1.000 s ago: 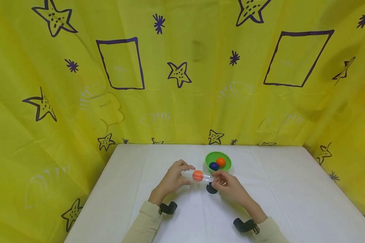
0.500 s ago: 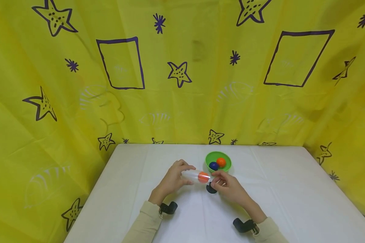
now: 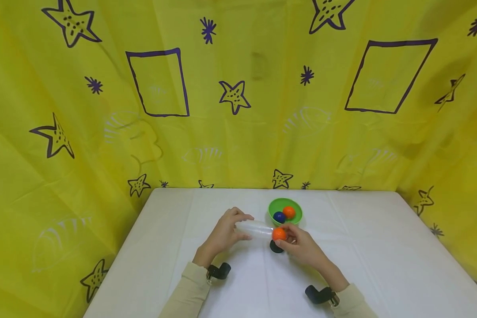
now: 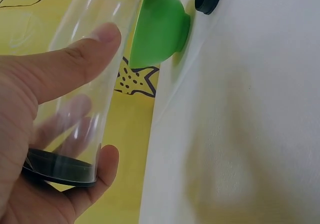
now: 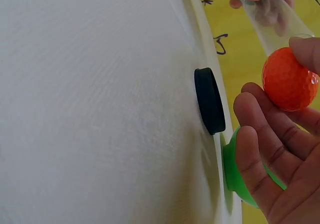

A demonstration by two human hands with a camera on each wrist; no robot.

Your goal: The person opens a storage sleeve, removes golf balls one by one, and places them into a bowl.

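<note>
My left hand (image 3: 224,232) grips a clear plastic tube (image 3: 255,229) that lies nearly level above the table, thumb on one side and fingers on the other. A black end cap (image 4: 60,168) closes the tube's end near my left palm in the left wrist view. At the open end, an orange golf ball (image 5: 290,79) sits at the mouth, its dimples plain in the right wrist view. My right hand (image 3: 304,249) holds that ball between thumb and fingers. Below the ball, a loose black cap (image 3: 276,247) rests on the table.
Just beyond my hands stands a green bowl (image 3: 275,206) holding a dark blue ball (image 3: 279,217) and another orange ball (image 3: 289,212). A white cloth (image 3: 361,247) covers the table. Yellow patterned curtains (image 3: 262,141) rise behind it and at both sides.
The orange golf ball has rolled rightward along the inside of the tube and come out at its open end into my right fingers. Both hands have hardly moved.
</note>
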